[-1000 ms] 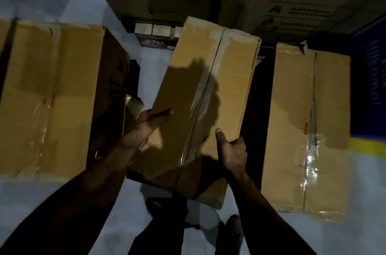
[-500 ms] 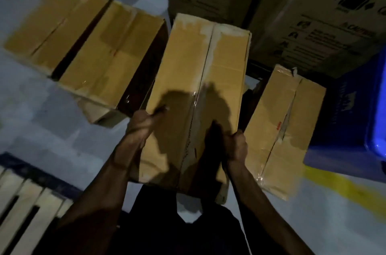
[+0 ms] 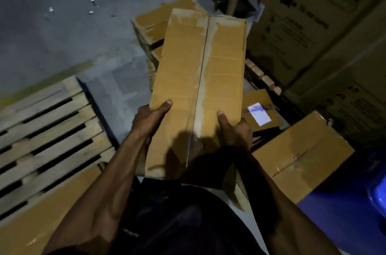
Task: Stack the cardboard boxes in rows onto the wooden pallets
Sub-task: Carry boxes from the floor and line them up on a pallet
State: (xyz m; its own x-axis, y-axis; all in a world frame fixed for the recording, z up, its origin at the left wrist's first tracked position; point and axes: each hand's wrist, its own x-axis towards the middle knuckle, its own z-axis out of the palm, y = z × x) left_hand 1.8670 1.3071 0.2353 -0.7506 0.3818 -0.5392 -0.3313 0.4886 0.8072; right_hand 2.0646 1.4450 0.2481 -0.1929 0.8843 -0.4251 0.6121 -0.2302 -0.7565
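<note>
Cardboard box held off the floor: left hand grips its left edge, right hand its right, beside the pallet.

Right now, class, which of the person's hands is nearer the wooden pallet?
Left. The left hand grips the held box's edge on the side facing the wooden pallet; the right hand grips the opposite side.

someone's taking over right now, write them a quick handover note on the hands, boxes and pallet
Left hand and right hand both grip the near end of the carried box, thumbs on top, held in the air.
Wooden pallet lies to the left with bare slats showing; a cardboard surface lies at its near edge.
More boxes wait on the right.
Done: box lifted.
Left: set it on the pallet, then stack the rest in rows.
</note>
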